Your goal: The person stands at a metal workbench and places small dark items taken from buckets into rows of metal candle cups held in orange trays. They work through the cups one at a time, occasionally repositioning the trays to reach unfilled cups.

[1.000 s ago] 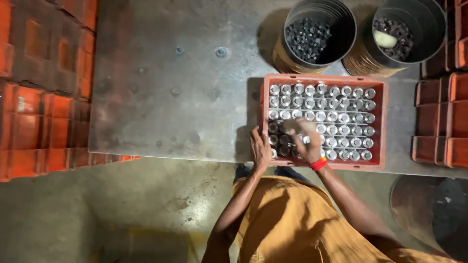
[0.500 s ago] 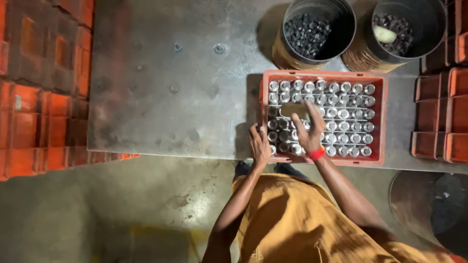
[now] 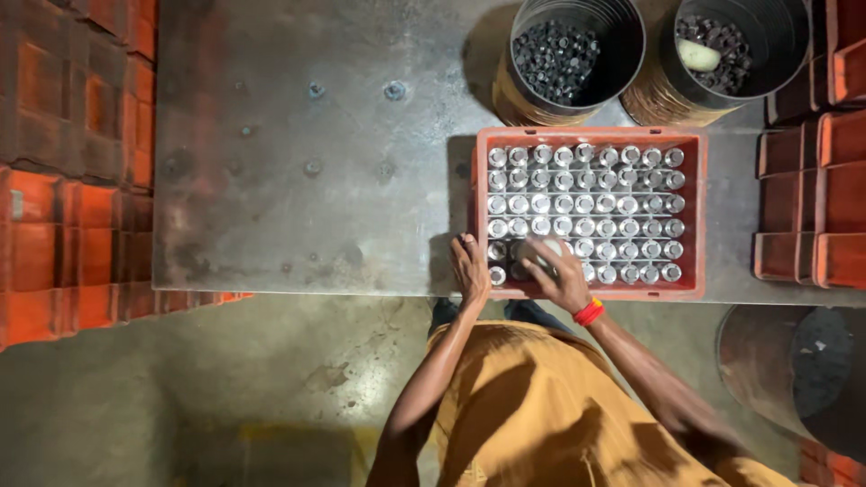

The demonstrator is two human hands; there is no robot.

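A red plastic crate (image 3: 695, 212) full of silver-capped bottles stands at the near edge of a grey metal table (image 3: 316, 180). My left hand (image 3: 469, 269) lies on the crate's near left corner, fingers over its rim. My right hand (image 3: 557, 271), with a red bangle on the wrist, is over the front left rows. Its fingers are curled on a bottle (image 3: 544, 251), which looks blurred. The bottles under that hand are hidden.
Two round metal drums (image 3: 532, 99) (image 3: 663, 99) holding dark caps stand behind the crate; the right one also holds a pale object (image 3: 699, 56). Stacks of orange crates flank the table left (image 3: 63, 225) and right (image 3: 812, 207). A rusty barrel (image 3: 794, 370) stands on the floor at my right.
My right hand has drawn back from the middle rows to the front left rows. My left hand has stayed at the crate's corner.
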